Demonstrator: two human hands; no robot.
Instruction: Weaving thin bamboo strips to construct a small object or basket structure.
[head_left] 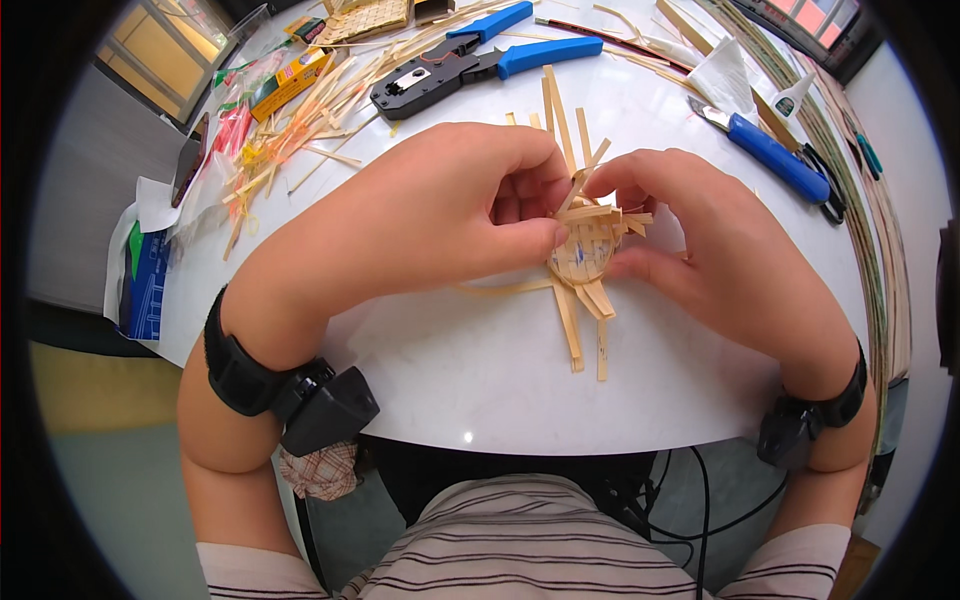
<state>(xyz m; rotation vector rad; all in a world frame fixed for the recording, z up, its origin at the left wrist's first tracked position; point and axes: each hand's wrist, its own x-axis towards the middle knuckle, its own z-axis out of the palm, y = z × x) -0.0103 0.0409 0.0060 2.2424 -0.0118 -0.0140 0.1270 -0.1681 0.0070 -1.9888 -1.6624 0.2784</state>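
Observation:
A small woven piece of pale bamboo strips (583, 258) is held just above the white table, with loose strip ends sticking out on all sides. My left hand (460, 205) pinches its left edge, the thumb in front and the other fingers curled behind. On the other side my right hand (690, 215) curves around the strips, its thumb at the lower right of the weave and its index finger near the upper strip ends. Several long strips (568, 325) hang down from the bottom. The right hand's other fingertips are hidden behind the weave.
Blue-handled crimping pliers (480, 62) lie beyond my hands on the white table (470, 400). Right of them are a blue utility knife (770, 155), black-handled scissors (832, 205) and a white glue bottle (793, 97). Loose bamboo strips (310, 120) and a yellow box (290, 85) lie far left.

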